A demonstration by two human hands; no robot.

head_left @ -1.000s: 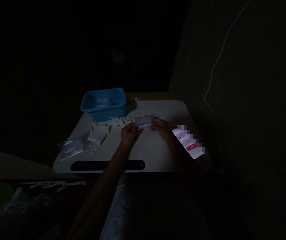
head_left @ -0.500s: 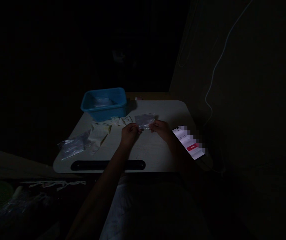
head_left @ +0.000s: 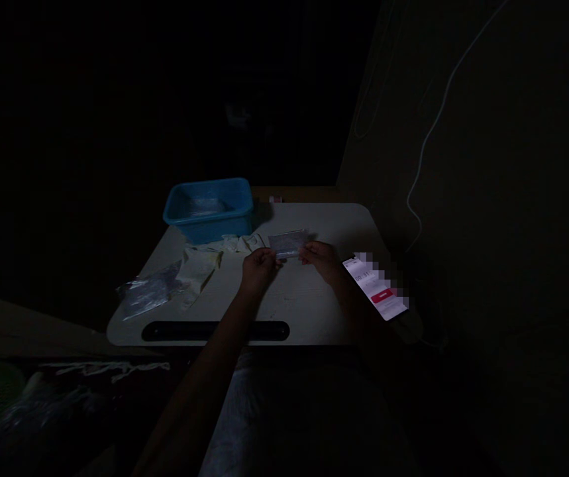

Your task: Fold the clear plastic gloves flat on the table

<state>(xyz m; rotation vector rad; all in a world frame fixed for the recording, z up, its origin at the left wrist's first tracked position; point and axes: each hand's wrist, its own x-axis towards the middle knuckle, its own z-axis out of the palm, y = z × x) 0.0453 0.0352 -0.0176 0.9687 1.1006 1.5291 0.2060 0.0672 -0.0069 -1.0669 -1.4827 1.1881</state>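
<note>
A small clear plastic bag [head_left: 289,242] is stretched between my two hands, above the white table [head_left: 309,311]. My left hand [head_left: 258,268] pinches its lower left corner. At the lower right corner, the fingers of my right hand [head_left: 320,257] are closed on it. Whether the bag has anything inside is too dark to tell. Crumpled pale cloth or paper [head_left: 197,268] lies left of my left hand, and more clear plastic bags [head_left: 145,295] rest at the table's left side.
A blue plastic basin [head_left: 209,228] with clear plastic inside stands at the back left. A lit phone [head_left: 376,288] lies by the right edge. A black slot [head_left: 185,330] runs along the table's front. A white cable [head_left: 424,142] hangs at right.
The bag now looks flatter and straighter between my hands. My hands have stayed in nearly the same place, and the whole view has shifted slightly.
</note>
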